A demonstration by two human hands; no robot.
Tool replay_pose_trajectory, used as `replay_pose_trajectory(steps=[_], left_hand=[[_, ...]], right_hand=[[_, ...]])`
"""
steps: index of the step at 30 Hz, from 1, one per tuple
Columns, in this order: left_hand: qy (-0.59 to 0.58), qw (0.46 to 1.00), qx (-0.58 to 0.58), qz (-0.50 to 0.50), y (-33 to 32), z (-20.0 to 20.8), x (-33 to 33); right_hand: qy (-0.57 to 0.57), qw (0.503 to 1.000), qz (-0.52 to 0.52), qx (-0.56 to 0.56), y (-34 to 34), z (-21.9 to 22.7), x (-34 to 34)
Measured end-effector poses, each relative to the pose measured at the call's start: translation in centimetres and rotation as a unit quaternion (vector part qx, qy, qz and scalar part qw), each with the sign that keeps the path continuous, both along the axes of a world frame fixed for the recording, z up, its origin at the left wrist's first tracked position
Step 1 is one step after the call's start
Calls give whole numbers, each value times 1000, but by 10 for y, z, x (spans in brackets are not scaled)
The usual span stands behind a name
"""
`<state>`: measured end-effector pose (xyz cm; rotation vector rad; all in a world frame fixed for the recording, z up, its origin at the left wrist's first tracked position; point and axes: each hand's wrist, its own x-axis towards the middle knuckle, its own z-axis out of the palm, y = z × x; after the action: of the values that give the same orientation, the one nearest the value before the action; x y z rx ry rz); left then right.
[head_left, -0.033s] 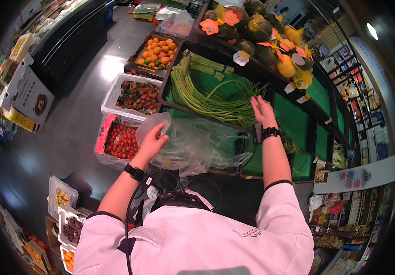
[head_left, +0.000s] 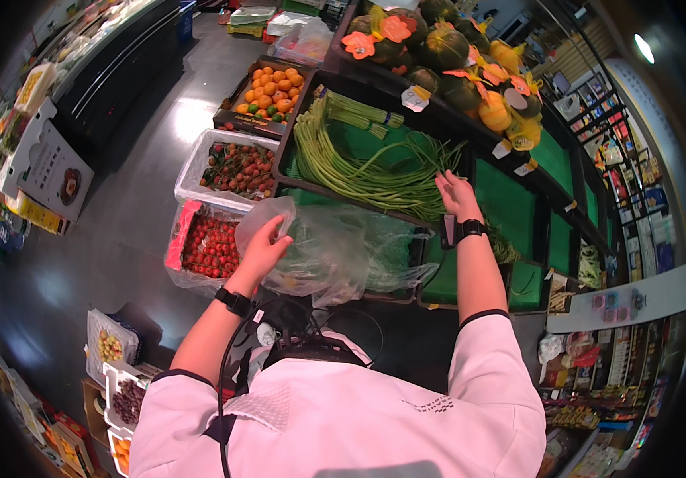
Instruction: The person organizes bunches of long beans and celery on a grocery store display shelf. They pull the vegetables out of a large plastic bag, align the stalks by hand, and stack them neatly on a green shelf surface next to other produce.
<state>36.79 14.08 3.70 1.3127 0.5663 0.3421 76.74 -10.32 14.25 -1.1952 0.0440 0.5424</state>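
Observation:
My left hand (head_left: 263, 248) pinches the rim of a clear plastic bag (head_left: 319, 251). The bag spreads to the right, over a green-lined bin (head_left: 423, 247) at the near side. My right hand (head_left: 458, 196) is at the right end of a heap of long green beans (head_left: 359, 171), its fingers stretched out and holding nothing that I can see. Whether the fingertips touch the beans is hard to tell. The beans lie curved in a black, green-lined crate (head_left: 283, 163), with banded bundles (head_left: 359, 111) at its far side.
Boxes of cherry tomatoes (head_left: 209, 247), reddish-brown fruit (head_left: 239, 169) and oranges (head_left: 275, 88) stand left of the crate. Pumpkins (head_left: 448, 46) fill the raised shelf behind. More green-lined bins (head_left: 510, 199) lie to the right. Grapes (head_left: 128, 401) are at lower left.

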Motion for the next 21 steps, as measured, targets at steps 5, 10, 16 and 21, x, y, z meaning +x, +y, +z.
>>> replay_pose_trajectory(steps=[5,10,16,21], left_hand=[[20,1000,-1,-8,1,3,-7],[14,1000,-3,-24,-4,1,2],[15,1000,4,-17,-4,-2,-3],[-28,1000,-6,-10,6,23,-8]], right_hand=[[-24,981,17,-191,-15,1,-10],[-133,948,36,-286,-34,-17,11],[-143,934,57,-323,-20,-13,-32],[-215,881,302,-293,-3,-22,-134]])
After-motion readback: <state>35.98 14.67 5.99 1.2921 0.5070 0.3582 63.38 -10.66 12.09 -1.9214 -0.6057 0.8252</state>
